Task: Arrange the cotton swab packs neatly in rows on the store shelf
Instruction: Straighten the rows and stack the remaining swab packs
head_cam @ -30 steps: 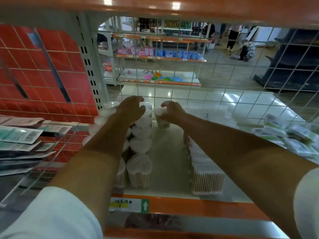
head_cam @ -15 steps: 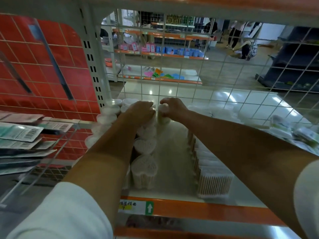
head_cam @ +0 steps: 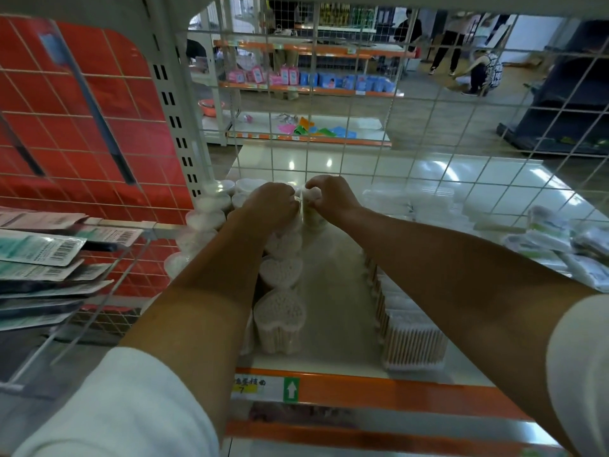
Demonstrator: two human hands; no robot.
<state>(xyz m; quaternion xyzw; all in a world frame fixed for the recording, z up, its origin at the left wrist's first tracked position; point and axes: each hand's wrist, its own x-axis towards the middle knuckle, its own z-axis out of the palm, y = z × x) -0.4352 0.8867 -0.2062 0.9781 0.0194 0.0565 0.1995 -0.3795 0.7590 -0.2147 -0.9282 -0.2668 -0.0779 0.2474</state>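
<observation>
Both arms reach deep into the white shelf [head_cam: 333,291]. My left hand [head_cam: 270,206] rests curled over the rear packs of a row of heart-shaped cotton swab packs [head_cam: 280,319] that runs from the front edge to the back. Close beside it, my right hand [head_cam: 329,196] grips a round swab pack [head_cam: 311,214] standing at the back of the shelf, against the wire grid. Whether the left hand holds a pack is hidden by its knuckles. A second row of rectangular swab packs [head_cam: 412,338] lines the right side.
A white wire grid [head_cam: 362,133] closes the shelf's back. Round white swab tubs [head_cam: 206,219] crowd the left rear corner. Flat bagged packs [head_cam: 557,239] lie at the right. Carded items [head_cam: 43,255] hang on the left rack. The orange shelf lip [head_cam: 379,394] carries a price label.
Both hands have moved closer together at the back of the shelf, now almost touching. The right hand keeps its hold on the round pack, set nearer the heart-pack row.
</observation>
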